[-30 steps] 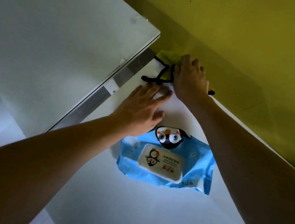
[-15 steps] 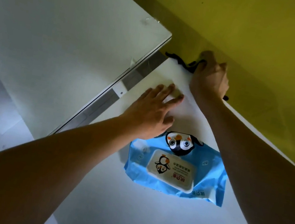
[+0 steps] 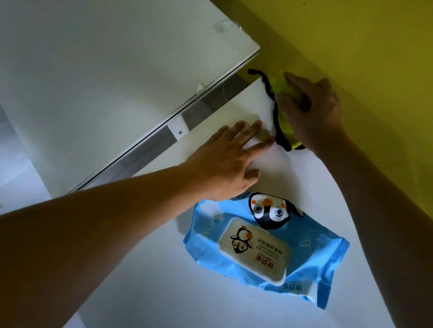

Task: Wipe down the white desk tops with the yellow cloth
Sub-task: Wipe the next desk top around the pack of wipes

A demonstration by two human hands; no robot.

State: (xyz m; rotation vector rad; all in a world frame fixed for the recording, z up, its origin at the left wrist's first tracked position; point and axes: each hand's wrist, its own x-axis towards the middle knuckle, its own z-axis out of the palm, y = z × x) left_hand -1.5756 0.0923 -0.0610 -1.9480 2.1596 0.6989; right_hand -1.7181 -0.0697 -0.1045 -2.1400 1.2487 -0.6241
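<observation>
Nearest on the desk (image 3: 182,317) lay a blue wipes pack (image 3: 267,248), blocking any sweep back. Just beyond it, the left hand (image 3: 226,165) rested flat, fingers straight. Farthest, at the yellow wall (image 3: 374,47), the right hand (image 3: 313,114) pressed and gripped the yellow cloth (image 3: 283,87), its black-edged length running toward the left fingertips.
</observation>
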